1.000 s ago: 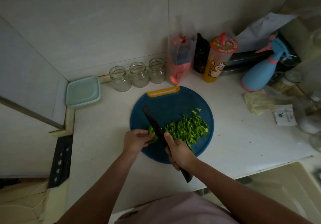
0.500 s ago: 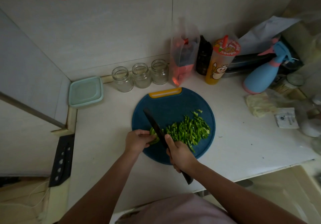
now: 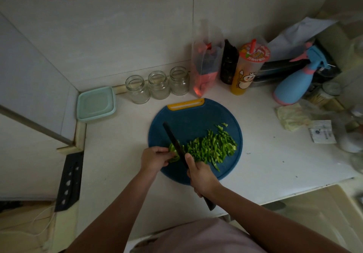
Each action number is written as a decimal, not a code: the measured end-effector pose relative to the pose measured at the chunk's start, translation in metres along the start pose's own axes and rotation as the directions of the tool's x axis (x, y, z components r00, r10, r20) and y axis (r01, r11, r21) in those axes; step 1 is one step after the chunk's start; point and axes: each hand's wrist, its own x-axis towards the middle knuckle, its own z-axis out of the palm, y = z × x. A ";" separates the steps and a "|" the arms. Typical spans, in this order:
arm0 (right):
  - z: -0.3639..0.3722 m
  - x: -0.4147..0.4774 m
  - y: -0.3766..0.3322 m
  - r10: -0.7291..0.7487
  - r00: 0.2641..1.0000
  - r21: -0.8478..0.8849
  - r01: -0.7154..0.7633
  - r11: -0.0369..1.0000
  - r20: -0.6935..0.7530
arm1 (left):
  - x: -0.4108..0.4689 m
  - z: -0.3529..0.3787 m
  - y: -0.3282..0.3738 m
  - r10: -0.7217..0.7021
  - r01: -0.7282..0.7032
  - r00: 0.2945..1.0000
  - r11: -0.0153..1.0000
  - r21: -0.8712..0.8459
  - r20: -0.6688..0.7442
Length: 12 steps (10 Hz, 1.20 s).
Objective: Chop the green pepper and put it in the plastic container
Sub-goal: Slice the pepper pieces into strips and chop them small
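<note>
Most of the green pepper (image 3: 212,148) lies chopped on the board (image 3: 188,119); my left hand (image 3: 155,159) pinches the last stub (image 3: 172,149), right hand (image 3: 200,176) grips the knife (image 3: 172,136), mid-chop. Next, I reckon: final slices, then transfer to the plastic container (image 3: 96,104), well apart.

Home kitchen, tiled wall (image 3: 117,36), white counter (image 3: 275,164), glass jars (image 3: 158,84), blue cutting board (image 3: 192,119), spray bottle (image 3: 294,83)
</note>
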 end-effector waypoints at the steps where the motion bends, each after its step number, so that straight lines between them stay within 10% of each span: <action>1: 0.002 0.002 0.000 0.015 1.000 0.016 -0.015 1.000 -0.004 | 0.000 0.000 0.001 -0.008 0.009 1.000 1.000 0.008 -0.003; 12: 0.014 0.031 -0.028 0.068 0.998 -0.303 -0.067 0.951 -0.005 | 0.009 -0.002 -0.001 -0.043 0.042 0.999 0.999 0.034 0.006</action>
